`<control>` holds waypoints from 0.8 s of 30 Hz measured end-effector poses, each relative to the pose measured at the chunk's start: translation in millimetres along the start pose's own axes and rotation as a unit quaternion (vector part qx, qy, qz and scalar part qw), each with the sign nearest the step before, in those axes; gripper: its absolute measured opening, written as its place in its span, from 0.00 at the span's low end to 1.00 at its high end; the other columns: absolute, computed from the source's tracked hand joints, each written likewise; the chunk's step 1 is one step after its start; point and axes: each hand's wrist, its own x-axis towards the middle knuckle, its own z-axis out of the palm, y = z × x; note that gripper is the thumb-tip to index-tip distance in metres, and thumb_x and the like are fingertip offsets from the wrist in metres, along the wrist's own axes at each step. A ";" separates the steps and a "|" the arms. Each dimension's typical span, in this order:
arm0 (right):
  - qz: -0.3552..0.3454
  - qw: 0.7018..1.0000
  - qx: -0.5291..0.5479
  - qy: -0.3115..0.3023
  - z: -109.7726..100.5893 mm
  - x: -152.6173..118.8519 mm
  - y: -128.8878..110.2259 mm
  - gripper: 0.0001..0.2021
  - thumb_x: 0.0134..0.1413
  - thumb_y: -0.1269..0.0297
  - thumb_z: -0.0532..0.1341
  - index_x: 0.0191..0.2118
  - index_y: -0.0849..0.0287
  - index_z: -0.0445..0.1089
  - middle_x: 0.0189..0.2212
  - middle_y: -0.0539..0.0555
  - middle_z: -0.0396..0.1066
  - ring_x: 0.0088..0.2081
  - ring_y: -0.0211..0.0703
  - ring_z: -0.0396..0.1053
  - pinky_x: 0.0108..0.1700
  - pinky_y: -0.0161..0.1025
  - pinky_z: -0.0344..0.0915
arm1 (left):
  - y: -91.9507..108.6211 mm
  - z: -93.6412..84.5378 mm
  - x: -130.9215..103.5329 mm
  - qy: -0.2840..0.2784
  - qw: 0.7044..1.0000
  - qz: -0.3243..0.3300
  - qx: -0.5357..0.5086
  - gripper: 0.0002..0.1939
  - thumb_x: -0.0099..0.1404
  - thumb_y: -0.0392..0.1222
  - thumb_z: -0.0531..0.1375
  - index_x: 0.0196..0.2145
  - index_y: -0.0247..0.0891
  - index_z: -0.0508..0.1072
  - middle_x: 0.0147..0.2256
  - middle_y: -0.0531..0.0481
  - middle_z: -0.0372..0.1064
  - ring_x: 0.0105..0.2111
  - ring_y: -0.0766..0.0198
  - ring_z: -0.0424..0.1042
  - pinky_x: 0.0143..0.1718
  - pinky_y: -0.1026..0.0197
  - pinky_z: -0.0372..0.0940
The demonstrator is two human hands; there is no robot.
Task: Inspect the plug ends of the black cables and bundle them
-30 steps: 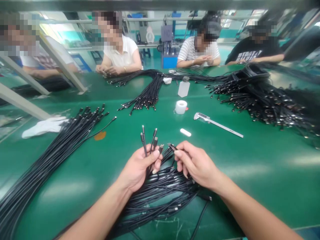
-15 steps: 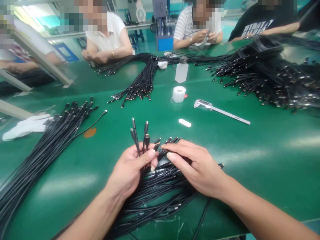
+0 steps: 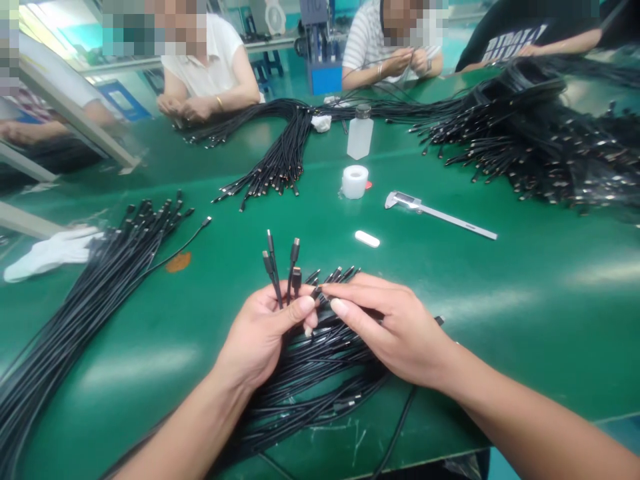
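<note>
Several black cables stand up out of my left hand [image 3: 267, 327], which is closed around them below their plugs. One upright plug [image 3: 297, 277] shows an orange-coloured inside at its mouth. My left thumb presses a further cable end [image 3: 315, 293] against the fingers. My right hand [image 3: 387, 320] pinches at that spot, its fingertips meeting the cable end; a dark cable piece shows between its thumb and index finger, mostly hidden. Under both hands lies a bundle of black cables [image 3: 320, 373], plugs pointing away from me.
Another cable bundle [image 3: 95, 293] lies at left beside a white glove [image 3: 50, 253]. Ahead are a digital caliper [image 3: 443, 217], a white oval piece [image 3: 367, 239], a tape roll [image 3: 355, 183] and a bottle [image 3: 360, 133]. Cable heaps [image 3: 525, 133] lie farther back; co-workers sit across the green table [image 3: 500, 293].
My right fingertips have moved slightly left onto the cable end at my left thumb, covering its tip. My left hand keeps its cables. The whole view has shifted slightly.
</note>
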 end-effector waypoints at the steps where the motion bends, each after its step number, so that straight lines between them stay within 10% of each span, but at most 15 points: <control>1: 0.000 1.000 -0.001 -0.001 0.0 0.1 -0.3 0.15 0.66 0.68 0.57 0.53 0.52 0.75 0.42 0.50 0.77 0.40 0.37 0.71 0.45 0.36 0.67 | -0.1 0.4 -0.1 0.001 1.000 0.001 0.001 0.13 0.57 0.42 0.71 0.35 0.32 0.75 0.22 0.51 0.70 0.23 0.70 0.67 0.27 0.70 0.64; 24: 0.004 1.000 -0.004 -0.028 -3.0 0.1 -4.8 0.15 0.67 0.66 0.55 0.52 0.52 0.76 0.45 0.53 0.77 0.41 0.40 0.72 0.46 0.39 0.68 | 0.5 4.8 -2.3 0.013 0.999 0.025 0.014 0.16 0.53 0.43 0.73 0.33 0.30 0.75 0.23 0.50 0.70 0.23 0.69 0.66 0.27 0.68 0.63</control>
